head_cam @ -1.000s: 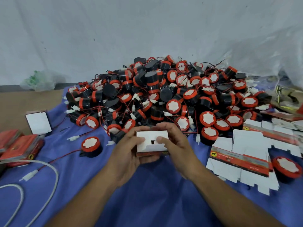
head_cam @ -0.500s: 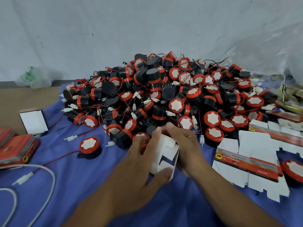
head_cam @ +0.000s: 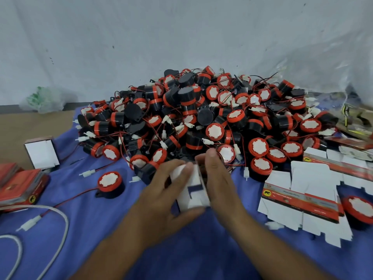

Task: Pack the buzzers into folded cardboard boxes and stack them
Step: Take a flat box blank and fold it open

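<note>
Grip: both on one box. The left hand [head_cam: 161,190] wraps its fingers over the top with the thumb underneath, and the right hand [head_cam: 220,178] holds the other side.
Box: small white carton [head_cam: 193,193], folded up, just above the blue cloth [head_cam: 181,249] at the near foot of the pile. Can't tell if a buzzer's inside.
Done: a few closed red boxes [head_cam: 20,186] and an upright white-faced box [head_cam: 41,151] far left.
To go: huge buzzer heap [head_cam: 201,118], plus flat blanks [head_cam: 302,195] on the right. Early days, I'd say.
</note>
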A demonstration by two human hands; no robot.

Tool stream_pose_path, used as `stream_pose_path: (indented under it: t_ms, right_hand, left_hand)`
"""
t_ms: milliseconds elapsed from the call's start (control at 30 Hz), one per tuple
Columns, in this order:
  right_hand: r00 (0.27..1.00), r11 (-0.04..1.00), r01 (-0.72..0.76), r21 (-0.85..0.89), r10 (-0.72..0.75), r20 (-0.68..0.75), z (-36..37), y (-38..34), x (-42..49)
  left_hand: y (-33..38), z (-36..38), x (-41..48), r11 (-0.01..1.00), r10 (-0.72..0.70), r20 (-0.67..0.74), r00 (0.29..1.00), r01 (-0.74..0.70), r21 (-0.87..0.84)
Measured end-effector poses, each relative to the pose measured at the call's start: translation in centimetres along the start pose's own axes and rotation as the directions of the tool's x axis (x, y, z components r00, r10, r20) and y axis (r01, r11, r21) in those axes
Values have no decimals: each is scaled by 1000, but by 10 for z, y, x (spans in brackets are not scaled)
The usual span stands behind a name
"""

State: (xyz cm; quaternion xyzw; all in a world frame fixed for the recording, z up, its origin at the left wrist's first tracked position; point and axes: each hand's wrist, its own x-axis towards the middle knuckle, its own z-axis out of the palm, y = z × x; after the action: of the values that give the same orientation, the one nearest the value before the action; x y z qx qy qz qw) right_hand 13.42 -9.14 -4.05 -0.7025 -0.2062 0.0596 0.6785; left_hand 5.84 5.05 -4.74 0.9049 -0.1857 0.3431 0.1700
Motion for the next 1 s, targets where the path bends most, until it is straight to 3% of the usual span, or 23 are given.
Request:
stream_pose_path:
  t_ms: [133,300,533,667,1000]
  right_hand:
    - [950,1000,-9,10,5,311,-2,-4,-7]
    - [909,977,146,-155,-71,411,-21,-20,-8]
    - [888,851,373,-370,-212,408,-28,-15,-15]
    - [911,866,312,-390,-158,380,-28,-6,-20]
    - [919,955,191,-228,-93,383,-27,-2,-24]
  left_hand:
    - [1,-3,-1,979,-198,-118,973,201,17]
    - [13,-3,1,980,-197,-158,968,201,9]
    - [23,1,-1,988,-136,-190,972,148,49]
    - [23,0,0,991,-124,-186,975,132,34]
    - [18,-1,-2,991,-135,-113,984,131,-39]
